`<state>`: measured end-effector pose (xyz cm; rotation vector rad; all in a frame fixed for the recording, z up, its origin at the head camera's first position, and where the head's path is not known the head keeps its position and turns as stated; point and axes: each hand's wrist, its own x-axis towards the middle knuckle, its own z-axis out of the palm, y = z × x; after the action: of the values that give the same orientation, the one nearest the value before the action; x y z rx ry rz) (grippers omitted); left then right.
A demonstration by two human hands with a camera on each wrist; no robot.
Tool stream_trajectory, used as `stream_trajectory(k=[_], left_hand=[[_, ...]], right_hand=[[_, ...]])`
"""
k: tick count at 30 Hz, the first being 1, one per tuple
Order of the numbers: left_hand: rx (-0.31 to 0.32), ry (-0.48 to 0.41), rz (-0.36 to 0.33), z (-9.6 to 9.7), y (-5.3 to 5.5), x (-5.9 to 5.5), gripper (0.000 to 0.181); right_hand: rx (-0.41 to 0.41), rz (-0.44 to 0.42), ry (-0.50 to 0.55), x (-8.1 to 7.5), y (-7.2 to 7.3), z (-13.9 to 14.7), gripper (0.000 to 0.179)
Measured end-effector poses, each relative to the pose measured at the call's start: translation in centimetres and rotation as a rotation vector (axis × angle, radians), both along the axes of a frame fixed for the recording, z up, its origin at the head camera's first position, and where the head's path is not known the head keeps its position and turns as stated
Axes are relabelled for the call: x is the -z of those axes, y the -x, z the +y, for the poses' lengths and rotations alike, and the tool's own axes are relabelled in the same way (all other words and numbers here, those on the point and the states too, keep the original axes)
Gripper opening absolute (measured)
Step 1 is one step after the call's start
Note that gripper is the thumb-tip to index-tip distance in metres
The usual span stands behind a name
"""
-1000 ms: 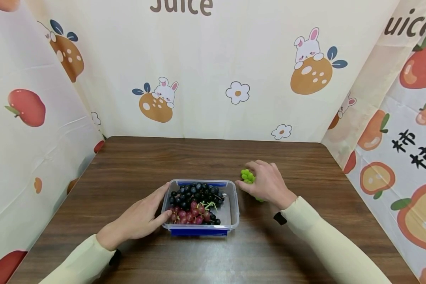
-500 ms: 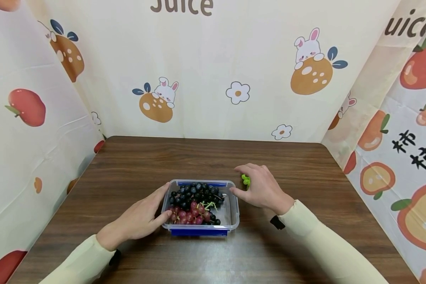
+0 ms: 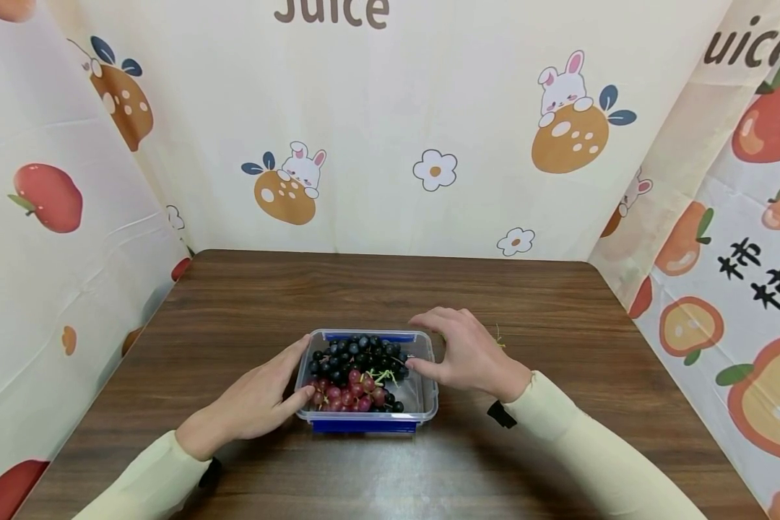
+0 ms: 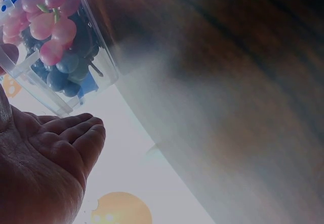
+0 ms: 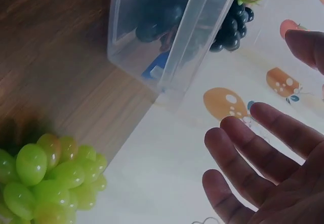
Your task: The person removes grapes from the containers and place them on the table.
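A clear plastic container (image 3: 364,416) with blue clips stands on the table. In it lie dark grapes (image 3: 362,352) and a bunch of red grapes (image 3: 346,396) with a green stem. My left hand (image 3: 250,401) rests along the container's left side, fingers straight. Over the right rim my right hand (image 3: 471,354) hovers with thumb and fingers spread, holding nothing. A bunch of green grapes (image 5: 55,183) lies on the table, large in the right wrist view; from the head, my right hand hides all but its stem (image 3: 499,338).
The brown wooden table (image 3: 286,289) has rounded far corners. A pale fruit-print curtain (image 3: 377,108) rises behind it, with more printed cloth at both sides.
My right hand has moved left from the green grapes to the container's right rim, leaving the bunch behind on the table. The left hand and container stay in place.
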<state>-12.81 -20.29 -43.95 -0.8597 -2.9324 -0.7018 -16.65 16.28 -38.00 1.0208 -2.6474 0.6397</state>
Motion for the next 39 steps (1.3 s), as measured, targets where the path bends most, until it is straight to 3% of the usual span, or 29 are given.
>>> stream_trajectory(k=[20,29,39], left_hand=[[0.008,0.006,0.016,0.0,0.1,0.0,0.081],[0.010,0.005,0.016,0.0,0.1,0.1,0.081],[0.013,0.001,0.023,0.0,0.1,0.1,0.081]], right_hand=[[-0.203,-0.017,-0.039,-0.5,-0.8,-1.8,0.058],[-0.243,-0.069,-0.085,-0.9,-1.1,-2.5,0.059],[-0.297,-0.051,-0.115,-0.9,-1.0,-3.5,0.059]])
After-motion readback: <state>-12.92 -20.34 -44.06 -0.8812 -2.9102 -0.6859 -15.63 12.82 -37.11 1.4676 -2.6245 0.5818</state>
